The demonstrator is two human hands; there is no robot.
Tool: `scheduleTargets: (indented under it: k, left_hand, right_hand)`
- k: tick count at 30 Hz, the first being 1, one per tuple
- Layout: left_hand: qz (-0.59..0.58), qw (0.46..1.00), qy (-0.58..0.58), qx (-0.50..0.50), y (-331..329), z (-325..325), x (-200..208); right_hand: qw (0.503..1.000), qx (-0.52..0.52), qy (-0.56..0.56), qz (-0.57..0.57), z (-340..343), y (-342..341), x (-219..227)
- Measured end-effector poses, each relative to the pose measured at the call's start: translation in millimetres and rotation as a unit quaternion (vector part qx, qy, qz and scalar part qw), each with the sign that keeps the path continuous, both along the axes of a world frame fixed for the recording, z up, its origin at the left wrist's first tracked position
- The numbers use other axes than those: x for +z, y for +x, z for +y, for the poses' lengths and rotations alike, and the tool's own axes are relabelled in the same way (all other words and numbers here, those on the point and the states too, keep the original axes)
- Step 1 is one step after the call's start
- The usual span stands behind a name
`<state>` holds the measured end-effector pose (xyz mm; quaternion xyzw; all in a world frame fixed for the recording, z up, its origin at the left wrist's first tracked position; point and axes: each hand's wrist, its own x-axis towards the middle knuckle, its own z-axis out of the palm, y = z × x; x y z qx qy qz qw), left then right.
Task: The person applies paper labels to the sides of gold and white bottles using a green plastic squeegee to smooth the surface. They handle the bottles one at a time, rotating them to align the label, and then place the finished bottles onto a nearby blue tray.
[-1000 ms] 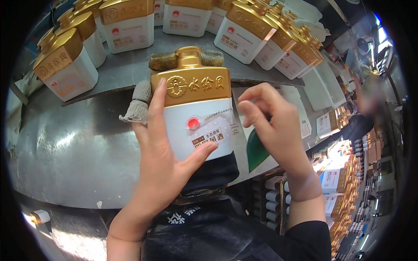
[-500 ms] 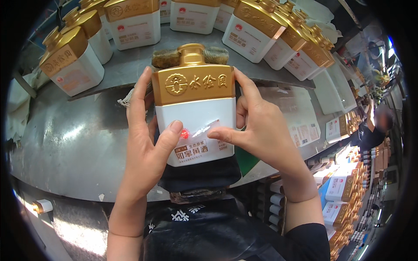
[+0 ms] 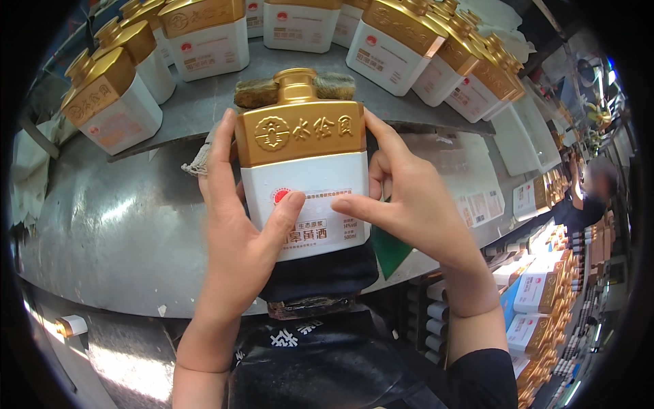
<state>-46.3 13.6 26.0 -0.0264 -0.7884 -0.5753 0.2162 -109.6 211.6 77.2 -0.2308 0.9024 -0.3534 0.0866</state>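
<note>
A flat-sided bottle [image 3: 310,178] with an embossed gold shoulder and neck and a white body lies tilted in front of me. My left hand [image 3: 238,211] grips its left side, with the thumb pressed on the printed label [image 3: 334,219] beside a red round mark. Around the right side curls my right hand [image 3: 415,194], its thumb tip resting on the white face near the label's upper right. The label's upper edge looks flat. Beneath the bottle are a black cloth pad [image 3: 320,276] and a brown roll [image 3: 334,86] behind the neck.
Several similar bottles [image 3: 204,51] stand along the raised grey shelf [image 3: 293,65] at the back. A label sheet [image 3: 477,184] lies to the right on the metal table [image 3: 129,225]. More bottles [image 3: 538,290] stand in rows at lower right. Another person [image 3: 586,198] is at far right.
My left thumb has slid to the right across the label, past the red mark. A shiny, raised-looking strip at the label's upper right now looks flat, and its printed line shows.
</note>
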Motion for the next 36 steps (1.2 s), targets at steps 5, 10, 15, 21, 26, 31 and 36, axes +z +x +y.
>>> scheduleTargets:
  k: [5, 10, 15, 21, 26, 31, 36]
  left_hand:
    - [0.019, 0.999, -0.019, 0.02, -8, -1, -6]
    - [0.0, 0.985, 0.167, -0.041, -3, -5, -9]
    - [-0.028, 0.99, 0.124, -0.066, 7, -8, -9]
    - [-0.042, 0.976, 0.193, -0.09, 7, -10, -3]
    - [-0.028, 0.984, 0.156, -0.078, 5, -8, -4]
    - [-0.029, 0.986, 0.142, -0.087, 8, -10, -6]
    - [-0.016, 0.985, 0.124, -0.122, 8, -15, -8]
  right_hand:
    - [0.998, -0.042, -0.005, 0.048, -10, -5, -4]
    - [0.997, -0.032, -0.071, -0.029, -3, -6, -8]
    - [0.999, -0.017, -0.037, 0.011, -4, 2, -9]
    - [0.994, 0.0, -0.104, -0.039, 1, -2, -14]
    - [0.995, -0.016, -0.088, -0.046, 0, 1, -9]
    - [0.998, -0.011, -0.055, -0.01, 0, 3, -12]
    - [0.997, 0.007, -0.07, -0.019, 3, 1, -13]
